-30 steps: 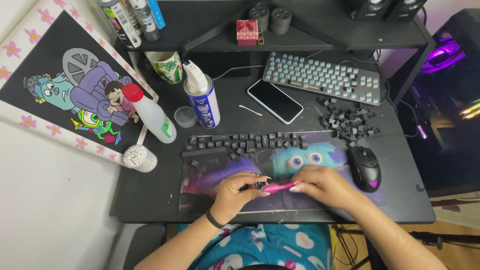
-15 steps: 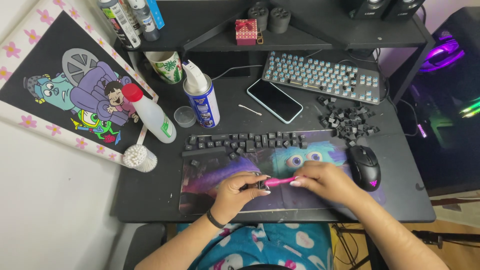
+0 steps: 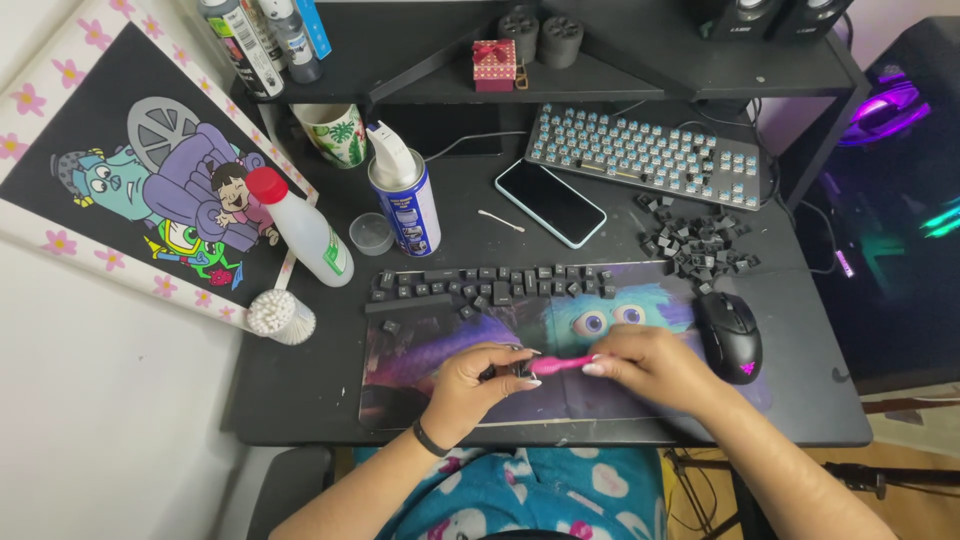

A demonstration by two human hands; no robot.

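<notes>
- The left hand [image 3: 470,385] pinches a small black plastic keycap [image 3: 521,369] between thumb and fingertips, closed snugly on it, just above the near part of the printed desk mat [image 3: 420,345].
- The right hand [image 3: 650,368] is closed around a slim pink plastic tool [image 3: 562,364], its tip meeting the keycap.
- To my eye this goes best with the cap held steady and the tool worked with short, light strokes into the hollow underside, turning the cap rather than pressing harder.
- A row of loose black keycaps [image 3: 490,282] lies along the far edge of the mat; a heap of more keycaps [image 3: 697,245] sits further right, near the stripped keyboard with pale blue switches [image 3: 645,152].
- A matte black computer mouse [image 3: 729,336] rests just right of the right hand.
- On the far left stand a blue-labelled spray can [image 3: 403,200], a soft white squeeze bottle with a red cap [image 3: 300,231] and a clear tub of cotton swabs [image 3: 279,317].
- A glossy smartphone [image 3: 550,202] lies flat, one cotton swab [image 3: 500,220] beside it.
</notes>
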